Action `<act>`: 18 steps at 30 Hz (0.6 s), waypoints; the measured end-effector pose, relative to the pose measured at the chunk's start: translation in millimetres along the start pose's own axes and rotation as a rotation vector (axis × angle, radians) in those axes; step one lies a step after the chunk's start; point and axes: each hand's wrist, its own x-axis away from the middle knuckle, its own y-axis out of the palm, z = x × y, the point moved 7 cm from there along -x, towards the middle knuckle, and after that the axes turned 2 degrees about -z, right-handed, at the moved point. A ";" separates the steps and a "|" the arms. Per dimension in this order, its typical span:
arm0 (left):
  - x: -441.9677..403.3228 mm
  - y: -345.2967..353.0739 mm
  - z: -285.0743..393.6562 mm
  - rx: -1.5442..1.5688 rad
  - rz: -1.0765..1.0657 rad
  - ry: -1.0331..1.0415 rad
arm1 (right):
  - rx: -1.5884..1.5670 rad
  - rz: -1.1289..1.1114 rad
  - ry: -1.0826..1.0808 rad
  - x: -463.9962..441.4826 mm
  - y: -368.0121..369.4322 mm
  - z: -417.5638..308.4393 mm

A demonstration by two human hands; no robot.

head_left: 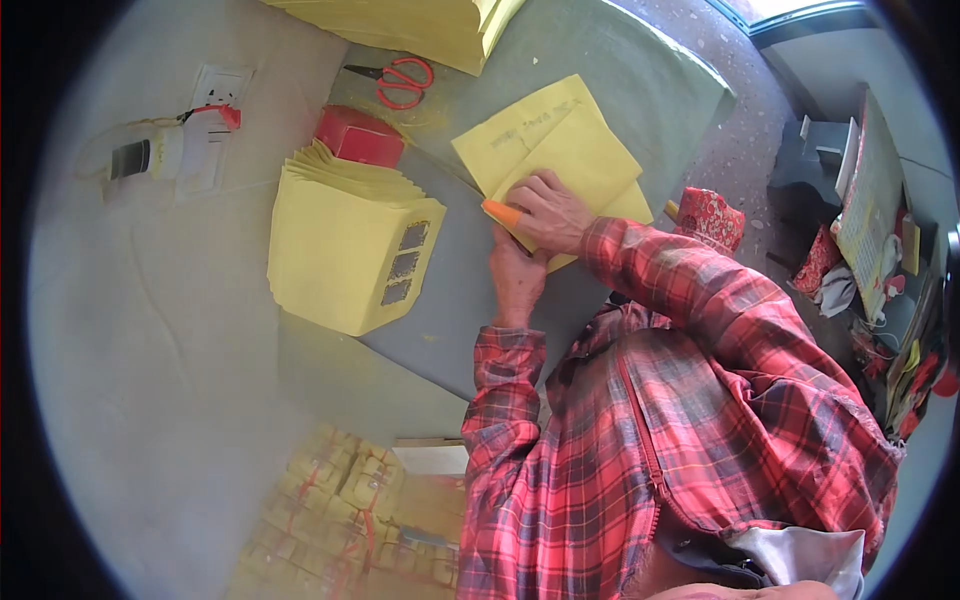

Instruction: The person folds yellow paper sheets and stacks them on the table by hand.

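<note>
Greenish table (655,110) is filling the middle; folded yellow paper (590,150) is lying on it, with the right hand (550,210) resting on top, fingers curling, orange cover (503,214) on one; left hand (517,278) is touching the near edge; fingertips are mostly hiding, so can't tell if either's pinching; faint writing's showing, unreadable to me.

No text is legible. Paper (560,115): a broken line of small, dark marks runs across the part uppermost in the view; blurred, content cannot be read. Stack (335,235): three dark rectangular prints (403,265) stand in a row on its right-hand side; any characters inside cannot be resolved. Board (868,205): faint marks, too small to identify as lettering.
</note>
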 end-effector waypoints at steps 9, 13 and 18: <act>0.5 6.9 -4.7 -0.055 0.083 -0.001 | 0.072 0.096 0.059 15.0 -23.9 35.7; 0.7 3.8 -2.8 -0.006 0.040 -0.052 | 0.115 0.127 0.126 27.4 -36.0 66.7; 4.0 4.5 -9.9 0.083 0.061 -0.027 | 0.084 0.321 0.314 69.1 -56.6 145.5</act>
